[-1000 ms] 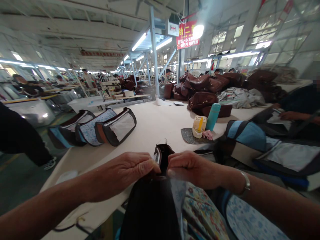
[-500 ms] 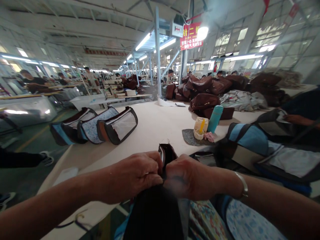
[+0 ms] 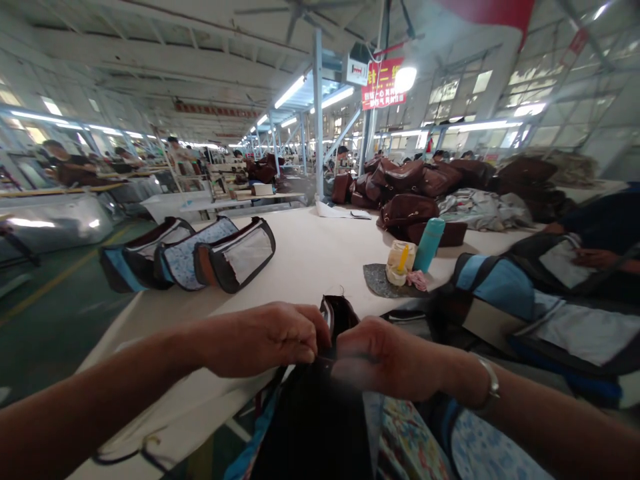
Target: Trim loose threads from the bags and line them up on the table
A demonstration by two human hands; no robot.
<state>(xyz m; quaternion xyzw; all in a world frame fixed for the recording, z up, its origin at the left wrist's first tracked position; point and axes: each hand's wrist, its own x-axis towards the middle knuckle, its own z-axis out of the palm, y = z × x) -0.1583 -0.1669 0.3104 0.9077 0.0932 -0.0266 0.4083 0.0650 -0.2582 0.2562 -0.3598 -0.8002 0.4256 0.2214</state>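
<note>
A long black bag piece point(image 3: 315, 427) runs from the bottom of the view up to my two hands, its narrow upper end standing open beyond them with a pale edge strip. My left hand point(image 3: 280, 337) pinches its edge from the left, fingers closed. Opposite it, my right hand point(image 3: 385, 360), with a silver bracelet on the wrist, is closed on the right side of the same edge. Only a small gap parts the two hands. Their fingers hide the exact spot they grip.
Several unfinished bags point(image 3: 240, 253) stand on the pale table point(image 3: 310, 253) at left. A teal bottle point(image 3: 429, 245) and cream-coloured container point(image 3: 400, 262) sit on a grey cloth. Brown bags point(image 3: 407, 213) are heaped behind. Blue-and-black bags point(image 3: 495, 283) crowd the right, near a co-worker's hand point(image 3: 595, 258).
My fingers have shifted slightly along the black piece's edge, and more of its open upper end shows. At right, the co-worker's hands and bag have moved a little.
</note>
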